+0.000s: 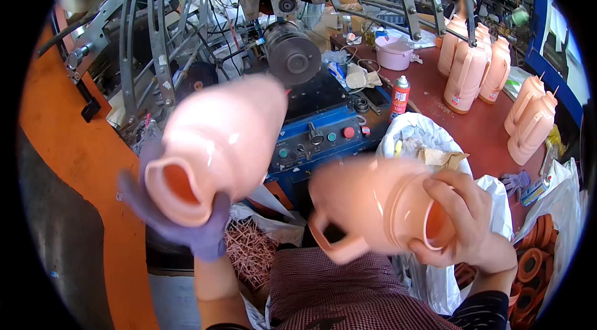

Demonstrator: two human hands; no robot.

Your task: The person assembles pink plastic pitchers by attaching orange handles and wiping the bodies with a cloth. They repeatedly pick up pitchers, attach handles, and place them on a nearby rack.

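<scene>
My left hand (pixel 208 240), in a purple glove, grips a peach-pink plastic jug body (pixel 227 125) by its open mouth end. That jug is tilted, its base pointing up toward the machine, and is blurred by motion. In my bare right hand (pixel 463 221) is a second peach-pink jug body (pixel 367 206), lying on its side with its mouth toward my palm. My fingers wrap round its neck, and its handle (pixel 336 246) hangs below. The two jugs are apart. Ahead of them stands the machine's round metal head (pixel 293 59).
A blue control panel (pixel 323 137) with buttons sits ahead. Several finished jugs (pixel 469 72) stand on the dark red table (pixel 429 112) beside a spray can (pixel 400 97) and pink bucket (pixel 393 52). Below are a bag of thin pink sticks (pixel 252 252), a white-lined bin (pixel 429 125) and brown rings (pixel 532 265).
</scene>
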